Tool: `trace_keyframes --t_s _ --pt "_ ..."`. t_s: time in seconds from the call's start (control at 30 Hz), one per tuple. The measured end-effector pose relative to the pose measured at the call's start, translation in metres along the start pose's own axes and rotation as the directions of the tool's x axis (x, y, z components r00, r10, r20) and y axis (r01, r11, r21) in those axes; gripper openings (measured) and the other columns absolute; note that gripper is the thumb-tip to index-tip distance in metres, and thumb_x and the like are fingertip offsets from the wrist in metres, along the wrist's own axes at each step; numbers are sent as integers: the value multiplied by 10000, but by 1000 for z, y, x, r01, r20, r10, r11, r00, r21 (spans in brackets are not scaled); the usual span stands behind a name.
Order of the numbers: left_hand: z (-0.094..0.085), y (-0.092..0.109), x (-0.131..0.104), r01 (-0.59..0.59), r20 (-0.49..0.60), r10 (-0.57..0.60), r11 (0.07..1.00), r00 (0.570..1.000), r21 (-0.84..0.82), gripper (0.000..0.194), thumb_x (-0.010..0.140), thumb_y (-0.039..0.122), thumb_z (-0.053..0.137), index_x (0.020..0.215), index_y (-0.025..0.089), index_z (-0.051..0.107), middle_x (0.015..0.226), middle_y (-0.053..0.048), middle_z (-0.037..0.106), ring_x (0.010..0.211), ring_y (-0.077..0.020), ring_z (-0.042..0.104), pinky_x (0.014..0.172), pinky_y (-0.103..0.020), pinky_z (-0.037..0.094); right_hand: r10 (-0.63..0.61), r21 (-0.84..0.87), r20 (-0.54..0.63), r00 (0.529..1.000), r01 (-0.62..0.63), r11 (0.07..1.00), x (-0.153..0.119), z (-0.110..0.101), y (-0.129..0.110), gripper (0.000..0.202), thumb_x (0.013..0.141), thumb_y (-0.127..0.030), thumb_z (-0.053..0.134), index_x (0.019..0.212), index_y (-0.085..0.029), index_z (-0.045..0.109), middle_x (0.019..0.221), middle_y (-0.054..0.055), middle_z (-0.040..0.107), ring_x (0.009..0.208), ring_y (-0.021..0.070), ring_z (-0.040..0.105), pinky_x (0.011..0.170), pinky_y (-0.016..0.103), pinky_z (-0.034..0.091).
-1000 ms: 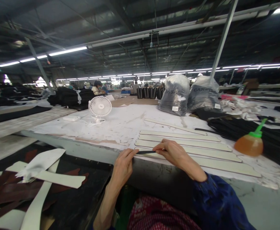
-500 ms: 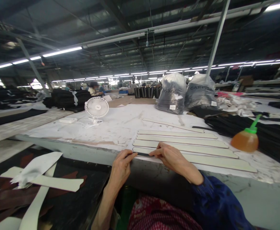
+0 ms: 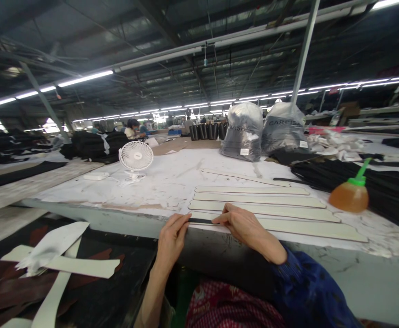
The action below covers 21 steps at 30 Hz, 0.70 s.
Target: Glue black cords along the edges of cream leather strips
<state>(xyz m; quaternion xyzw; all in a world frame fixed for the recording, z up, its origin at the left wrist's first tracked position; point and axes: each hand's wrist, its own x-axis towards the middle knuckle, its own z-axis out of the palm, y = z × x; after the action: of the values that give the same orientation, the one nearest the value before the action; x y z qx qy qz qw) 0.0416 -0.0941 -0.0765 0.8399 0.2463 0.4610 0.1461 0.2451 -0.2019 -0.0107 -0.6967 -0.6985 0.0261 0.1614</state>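
Note:
A narrow black strip (image 3: 200, 221) lies along the front edge of the table, on top of the nearest cream strip (image 3: 302, 227). My left hand (image 3: 172, 234) pinches its left end between thumb and fingers. About a hand's width to the right, my right hand (image 3: 243, 228) has its fingertips closed on the same black strip and hides what continues beneath the palm. Behind both hands several more long cream strips with dark edges, one of them a middle strip (image 3: 259, 199), lie side by side in a row.
A squeeze bottle (image 3: 349, 197) of amber liquid stands at right, before a black material pile (image 3: 343, 180). Farther back are bulky plastic bags (image 3: 243, 134) and a small white fan (image 3: 136, 157). Cream and brown offcuts (image 3: 83, 265) lie at lower left. People sit in the distance.
My left fingers have shifted slightly left to the corner of the black strip, and more of it shows between my hands. My right hand has hardly moved.

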Motion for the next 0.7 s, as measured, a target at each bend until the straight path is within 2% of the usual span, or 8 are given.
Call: trace_keyframes --t_s 0.13,0.3,0.5,0.7 --pt "-3 1 4 62 3 -62 996 998 -71 217 886 197 515 1045 196 662 899 -40 646 880 -166 616 808 -288 490 -1 -2 8 1000 1 1000 -1 -1 -1 382 866 -132 482 1021 -392 716 875 20 566 755 139 548 609 229 334" --pt "-1 2 6 19 25 -19 1000 1000 23 192 881 194 515 896 195 706 869 -42 631 846 -168 608 762 -278 484 11 -2 8 1000 -11 1000 0 -1 0 389 850 -115 494 1032 -378 715 889 22 578 755 136 549 602 232 319" --pt "0 4 5 -37 6 37 997 999 68 240 902 189 461 897 193 701 855 -54 628 844 -177 600 761 -294 488 -25 -1 -21 999 25 1000 0 2 2 387 854 -120 484 1014 -384 717 871 21 573 748 141 546 592 235 314" --pt "2 5 3 -50 -1 50 994 999 101 263 916 206 442 908 193 705 862 -62 640 848 -186 591 776 -320 480 -9 -19 3 1000 9 1000 0 0 -1 380 860 -119 483 1006 -376 722 871 28 564 751 140 548 606 236 327"
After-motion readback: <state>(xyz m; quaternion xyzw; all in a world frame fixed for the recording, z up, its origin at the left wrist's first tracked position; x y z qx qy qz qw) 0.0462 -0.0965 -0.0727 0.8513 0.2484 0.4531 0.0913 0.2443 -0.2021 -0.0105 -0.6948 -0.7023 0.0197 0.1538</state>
